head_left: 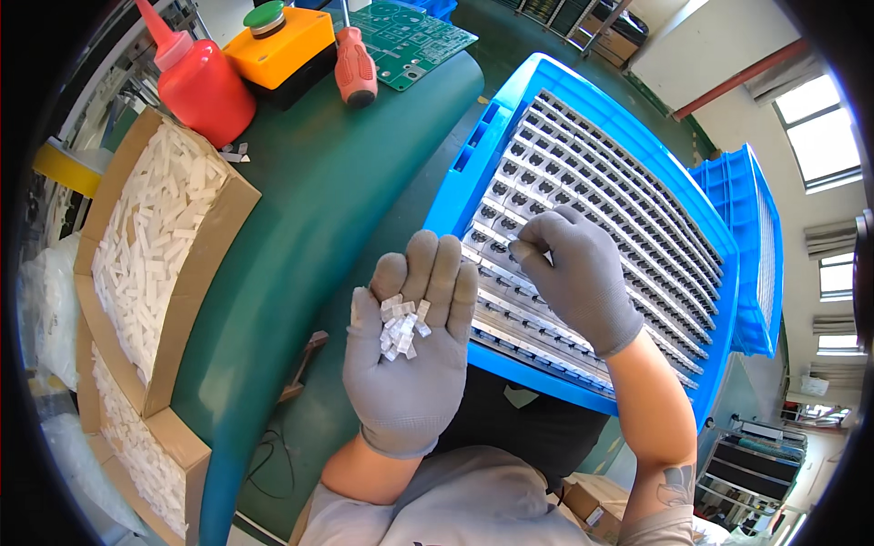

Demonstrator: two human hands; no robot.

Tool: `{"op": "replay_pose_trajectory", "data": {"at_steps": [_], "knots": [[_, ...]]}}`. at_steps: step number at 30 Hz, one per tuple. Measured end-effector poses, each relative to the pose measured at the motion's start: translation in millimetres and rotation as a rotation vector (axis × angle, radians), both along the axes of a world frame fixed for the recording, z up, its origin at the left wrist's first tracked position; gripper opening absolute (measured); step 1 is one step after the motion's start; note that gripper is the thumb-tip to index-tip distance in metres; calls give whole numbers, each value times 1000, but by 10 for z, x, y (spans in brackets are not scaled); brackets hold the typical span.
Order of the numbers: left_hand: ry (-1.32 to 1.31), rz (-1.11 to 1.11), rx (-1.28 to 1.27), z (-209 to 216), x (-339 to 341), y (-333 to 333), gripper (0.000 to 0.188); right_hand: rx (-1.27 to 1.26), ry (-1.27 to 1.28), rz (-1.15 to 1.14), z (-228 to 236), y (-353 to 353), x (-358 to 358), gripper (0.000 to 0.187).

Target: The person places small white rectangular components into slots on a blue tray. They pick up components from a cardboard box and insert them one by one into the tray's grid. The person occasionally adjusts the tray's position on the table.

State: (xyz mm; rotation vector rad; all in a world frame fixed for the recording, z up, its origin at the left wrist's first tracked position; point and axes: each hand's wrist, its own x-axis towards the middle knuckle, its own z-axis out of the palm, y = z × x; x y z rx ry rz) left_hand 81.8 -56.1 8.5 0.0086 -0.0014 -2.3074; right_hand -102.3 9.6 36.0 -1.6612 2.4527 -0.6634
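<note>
Grey-gloved left hand (407, 341) sits closest to the lens, palm up and spread flat, fingers together, cradling a loose heap of small white plastic clips (401, 326) on the upper palm. Nothing grips them; they just lie there. Grey-gloved right hand (572, 273) is beside it, curled narrow, thumb and forefinger pinched at the near-left rows of the blue plastic tray (473, 155); whether a clip sits between the fingertips cannot be told. Tray holds long rows of small grey-and-black components (601, 182) in metal strips, and it rests tilted over the person's lap, its left edge against the green curved workbench (319, 200). A second blue tray (760, 246) stands further right. On the bench's left side, open cardboard boxes of white plastic pieces (150, 237). Far end of the bench: red squeeze bottle (200, 77), yellow push-button box with green cap (282, 45), red-handled screwdriver (355, 68), green circuit board (410, 41).
</note>
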Motion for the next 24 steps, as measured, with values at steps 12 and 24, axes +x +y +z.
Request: {"op": "replay_pose_trajectory", "data": {"at_steps": [12,24], "knots": [[-36,-32,1,1,45,-11,31,166,114,7,-92,-60,52,15],[-24,-31,5,-18,52,-15,35,106,230,14,5,-31,109,13]]}}
